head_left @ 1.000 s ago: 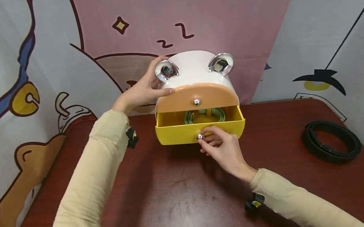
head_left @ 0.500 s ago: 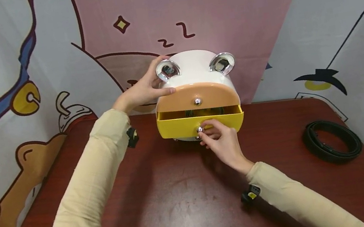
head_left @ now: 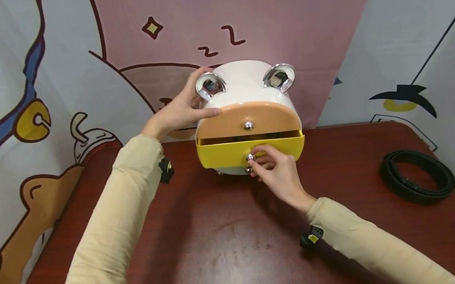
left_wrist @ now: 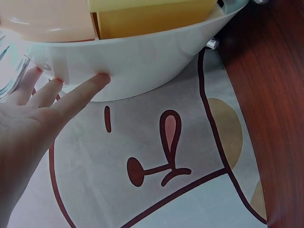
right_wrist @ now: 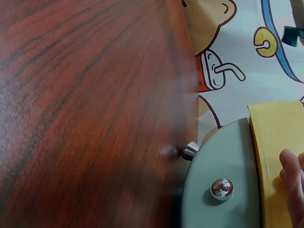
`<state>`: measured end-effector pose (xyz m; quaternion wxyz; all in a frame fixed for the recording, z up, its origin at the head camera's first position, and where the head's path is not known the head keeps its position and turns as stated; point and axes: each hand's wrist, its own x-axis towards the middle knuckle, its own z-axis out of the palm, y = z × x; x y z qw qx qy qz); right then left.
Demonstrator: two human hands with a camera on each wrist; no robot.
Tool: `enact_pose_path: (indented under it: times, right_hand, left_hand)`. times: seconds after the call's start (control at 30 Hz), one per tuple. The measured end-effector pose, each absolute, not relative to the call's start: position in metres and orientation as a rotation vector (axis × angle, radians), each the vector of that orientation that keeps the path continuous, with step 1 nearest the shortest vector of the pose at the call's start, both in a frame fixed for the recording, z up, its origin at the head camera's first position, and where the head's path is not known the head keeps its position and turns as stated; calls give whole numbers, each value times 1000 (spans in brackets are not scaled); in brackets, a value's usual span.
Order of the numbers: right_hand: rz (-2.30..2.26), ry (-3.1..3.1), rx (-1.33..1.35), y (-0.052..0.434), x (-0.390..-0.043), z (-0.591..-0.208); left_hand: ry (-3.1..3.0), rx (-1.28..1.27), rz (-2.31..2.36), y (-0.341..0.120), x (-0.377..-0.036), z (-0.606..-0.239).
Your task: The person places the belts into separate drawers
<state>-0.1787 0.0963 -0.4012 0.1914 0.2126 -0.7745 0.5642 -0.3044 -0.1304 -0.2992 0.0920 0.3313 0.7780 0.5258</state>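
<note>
The right hand (head_left: 277,174) has its thumb and fingers pinched on the shiny silver ball knob (head_left: 250,157) at the middle of the bright yellow, wide-fronted drawer (head_left: 222,155). That drawer juts out a little from the glossy white, round-topped cabinet (head_left: 243,76), a narrow dark gap showing behind its rim. Its front runs left to right, across the line of the right forearm's reach; the cabinet's body lies straight beyond the fingertips, away from the person.

The left hand (head_left: 181,112) is farther from the knob, up at the cabinet's left side — fingers extended with their tips against the white wall, thumb at the edge of the plain orange, arched drawer (head_left: 229,124) just above the yellow one. Below, the pale green, curved drawer front (right_wrist: 228,156) sits farther in. On the reddish-brown wooden desk (head_left: 212,265), a coiled black belt (head_left: 402,185) lies well apart — off to the right.
</note>
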Motion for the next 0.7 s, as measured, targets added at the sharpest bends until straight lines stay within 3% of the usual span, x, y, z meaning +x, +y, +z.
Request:
enact_pose_path:
  times: [0.7]
  right_hand:
    - [1526, -2185, 577, 102, -214, -429]
  left_hand:
    - [2246, 1001, 1590, -130, -305, -298]
